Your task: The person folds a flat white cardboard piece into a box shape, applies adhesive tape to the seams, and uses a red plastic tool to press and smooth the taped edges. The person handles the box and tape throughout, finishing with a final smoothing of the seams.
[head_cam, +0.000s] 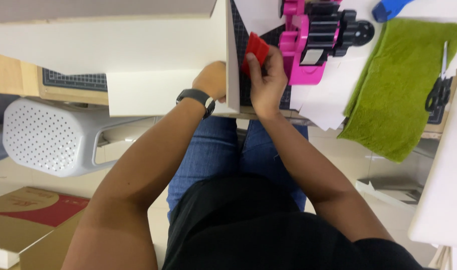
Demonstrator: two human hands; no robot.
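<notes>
Both my bare arms reach forward and away from my chest, converging in front of me above my knees. My left hand [211, 80] is curled into a loose fist, knuckles up, its fingers hidden from view; a dark band circles that wrist. My right hand [266, 80] sits just beside it, palm turned down, wrist straight, fingers bent and pinched together with the thumb in a closed grip at the fingertips. My elbows are bent slightly outward, the forearms angling in toward each other.
</notes>
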